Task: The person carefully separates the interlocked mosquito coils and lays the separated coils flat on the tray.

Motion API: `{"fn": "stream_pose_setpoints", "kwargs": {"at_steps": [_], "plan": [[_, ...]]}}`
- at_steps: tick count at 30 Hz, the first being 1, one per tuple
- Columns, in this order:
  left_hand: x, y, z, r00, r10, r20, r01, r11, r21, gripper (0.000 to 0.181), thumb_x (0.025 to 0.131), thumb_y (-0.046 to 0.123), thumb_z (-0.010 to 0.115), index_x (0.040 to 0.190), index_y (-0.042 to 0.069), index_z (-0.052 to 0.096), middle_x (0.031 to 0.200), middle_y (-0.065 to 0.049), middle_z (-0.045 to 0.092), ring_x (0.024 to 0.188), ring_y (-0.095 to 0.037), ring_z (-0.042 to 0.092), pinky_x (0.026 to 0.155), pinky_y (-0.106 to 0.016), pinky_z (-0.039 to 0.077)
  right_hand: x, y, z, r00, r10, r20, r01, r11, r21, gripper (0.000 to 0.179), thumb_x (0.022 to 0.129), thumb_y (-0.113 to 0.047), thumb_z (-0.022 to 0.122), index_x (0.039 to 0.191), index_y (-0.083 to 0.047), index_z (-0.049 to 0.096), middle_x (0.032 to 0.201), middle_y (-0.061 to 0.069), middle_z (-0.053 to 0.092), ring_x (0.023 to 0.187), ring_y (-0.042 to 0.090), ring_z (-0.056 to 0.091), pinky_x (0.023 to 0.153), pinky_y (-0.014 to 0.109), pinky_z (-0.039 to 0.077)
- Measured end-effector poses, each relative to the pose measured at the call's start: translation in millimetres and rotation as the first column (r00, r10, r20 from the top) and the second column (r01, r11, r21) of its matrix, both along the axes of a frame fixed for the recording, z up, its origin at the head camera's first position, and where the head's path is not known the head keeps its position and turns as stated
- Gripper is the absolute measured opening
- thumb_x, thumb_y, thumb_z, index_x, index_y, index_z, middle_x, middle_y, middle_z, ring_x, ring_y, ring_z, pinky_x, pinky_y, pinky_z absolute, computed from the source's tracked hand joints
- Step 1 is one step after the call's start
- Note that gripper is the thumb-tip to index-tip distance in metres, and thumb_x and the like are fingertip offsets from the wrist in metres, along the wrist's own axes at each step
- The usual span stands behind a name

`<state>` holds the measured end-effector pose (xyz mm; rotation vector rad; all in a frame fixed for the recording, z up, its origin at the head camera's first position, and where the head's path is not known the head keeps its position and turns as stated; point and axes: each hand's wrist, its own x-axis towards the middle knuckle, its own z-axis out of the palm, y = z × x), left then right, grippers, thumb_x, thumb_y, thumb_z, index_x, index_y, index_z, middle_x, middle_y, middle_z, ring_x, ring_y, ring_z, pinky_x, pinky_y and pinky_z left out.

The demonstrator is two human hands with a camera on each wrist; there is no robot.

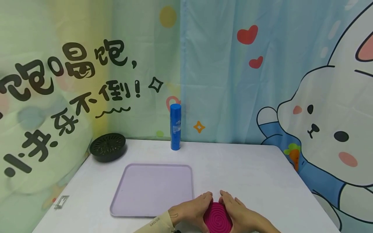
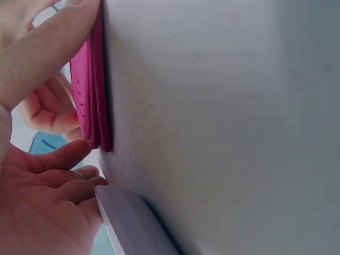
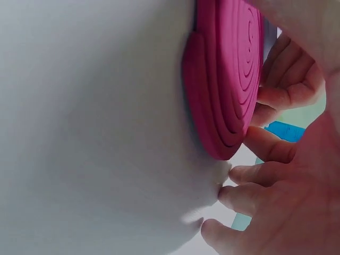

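A magenta spiral disc (image 1: 218, 218), coiled in rings, lies flat on the white table at the near edge of the head view. My left hand (image 1: 194, 209) cups its left side, and my right hand (image 1: 242, 216) cups the right side. In the left wrist view, the left thumb and index finger touch the rim of the disc (image 2: 85, 106), whose layers show edge-on. From the right wrist, the disc (image 3: 223, 85) shows a thick outer strip overlapping its rim, with the right index fingertip against the edge. The other right fingers reach down to the table.
A pale purple tray (image 1: 154, 191) lies left of the hands, its near right corner behind the left forearm. Farther back stand a blue cylinder (image 1: 175, 126) and a black round slotted dish (image 1: 107, 147). A printed curtain (image 1: 209, 81) hangs behind the table (image 1: 233, 168).
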<state>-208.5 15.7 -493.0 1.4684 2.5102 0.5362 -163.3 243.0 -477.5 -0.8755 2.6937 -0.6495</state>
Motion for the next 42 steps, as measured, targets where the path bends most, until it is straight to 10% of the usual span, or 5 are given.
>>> {"fn": "stream_pose_setpoints", "kwargs": {"at_steps": [28, 35, 42], "plan": [[2.6, -3.8, 7.7, 0.988, 0.078, 0.134, -0.087, 0.994, 0.061, 0.083, 0.060, 0.028, 0.100, 0.121, 0.009, 0.047, 0.107, 0.006, 0.056, 0.099, 0.004, 0.053, 0.089, -0.012, 0.048, 6.2, -5.9, -1.0, 0.998, -0.053, -0.016, 0.053, 0.998, -0.019, 0.113, 0.066, -0.069, 0.084, 0.140, 0.003, 0.039, 0.128, 0.000, 0.055, 0.121, 0.014, 0.057, 0.109, 0.066, 0.037], [2.2, -4.3, 8.4, 0.985, 0.080, 0.156, -0.093, 0.993, 0.073, 0.081, 0.062, 0.026, 0.099, 0.122, 0.009, 0.048, 0.108, 0.007, 0.056, 0.100, 0.005, 0.051, 0.090, -0.012, 0.047, 11.0, -6.5, -0.2, 0.995, -0.094, 0.043, 0.098, 0.991, -0.086, 0.101, 0.067, -0.066, 0.085, 0.136, -0.006, 0.043, 0.119, -0.004, 0.057, 0.105, 0.005, 0.053, 0.083, 0.025, 0.057], [1.5, -5.7, 6.7, 0.985, 0.077, 0.156, -0.090, 0.993, 0.079, 0.080, 0.064, 0.024, 0.098, 0.125, 0.008, 0.048, 0.109, 0.006, 0.057, 0.100, 0.005, 0.051, 0.090, -0.011, 0.047, 16.3, -8.0, 3.7, 0.990, -0.129, 0.059, 0.132, 0.990, -0.049, 0.110, 0.066, -0.062, 0.088, 0.143, -0.001, 0.039, 0.128, 0.002, 0.054, 0.109, 0.015, 0.051, 0.081, 0.026, 0.058]]}}
